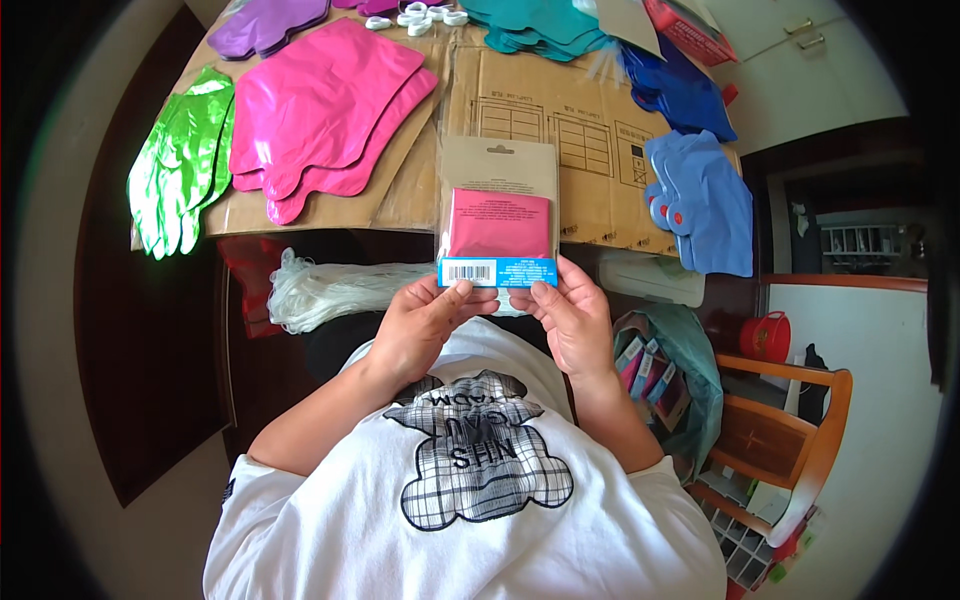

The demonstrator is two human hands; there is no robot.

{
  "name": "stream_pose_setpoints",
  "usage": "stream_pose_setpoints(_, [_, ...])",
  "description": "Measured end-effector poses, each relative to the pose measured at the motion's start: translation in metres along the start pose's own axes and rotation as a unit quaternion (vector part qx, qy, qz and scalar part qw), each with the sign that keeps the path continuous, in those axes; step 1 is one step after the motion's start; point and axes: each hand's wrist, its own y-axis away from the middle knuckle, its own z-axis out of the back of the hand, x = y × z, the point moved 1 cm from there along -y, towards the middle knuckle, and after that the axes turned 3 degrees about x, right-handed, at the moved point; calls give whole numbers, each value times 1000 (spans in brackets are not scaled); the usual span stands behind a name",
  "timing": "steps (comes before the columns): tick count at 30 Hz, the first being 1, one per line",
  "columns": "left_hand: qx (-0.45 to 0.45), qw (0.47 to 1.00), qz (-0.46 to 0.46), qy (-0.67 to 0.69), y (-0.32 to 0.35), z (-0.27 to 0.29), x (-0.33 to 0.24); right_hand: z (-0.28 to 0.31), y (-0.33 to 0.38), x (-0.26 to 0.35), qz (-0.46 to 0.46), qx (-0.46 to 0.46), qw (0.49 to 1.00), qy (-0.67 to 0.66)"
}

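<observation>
A clear flat packet (500, 222) with a folded pink foil sheet inside and a blue label along its lower edge stands upright before me. My left hand (428, 315) pinches its lower left corner, thumb on the label. At the lower right corner my right hand (568, 308) grips it the same way. The packet's top overlaps the cardboard table cover (400, 185). Left of it lies a stack of pink foil balloons (325, 95), flat and uninflated. Light blue foil balloons (710, 205) lie on the right.
Bright green foil balloons (180, 160) overhang the left edge. Purple (265, 25), teal (535, 28) and dark blue (675, 90) ones lie farther back, near small white ribbon rolls (420, 18). A white string bundle (335, 292) hangs below the edge; a green bag (690, 370) holds several packets.
</observation>
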Motion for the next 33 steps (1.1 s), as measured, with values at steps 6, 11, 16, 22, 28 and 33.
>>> stream_pose_setpoints(6, [-17, 999, 23, -41, 1, 9, 7, 8, 5, -19, -47, -36, 996, -64])
stream_pose_setpoints(11, [3, 942, 124, -313, 1, 13, -29, 19, 4, -35, -27, -74, 996, -48])
stream_pose_setpoints(16, [-100, 782, -149, -596, -10, -1, -124, 25, 4, -27, -31, -47, 998, -11])
stream_pose_setpoints(22, [33, 778, -130, -614, -83, -21, -150, 22, 9, -15, -1, 17, 998, 53])
stream_pose_setpoints(28, [83, 926, 21, -368, -91, -18, -138, 33, 12, -11, 30, 9, 995, 93])
stream_pose_setpoints(33, [59, 964, 39, -257, -83, -20, -130, 29, 8, -13, -4, -7, 1000, -5])
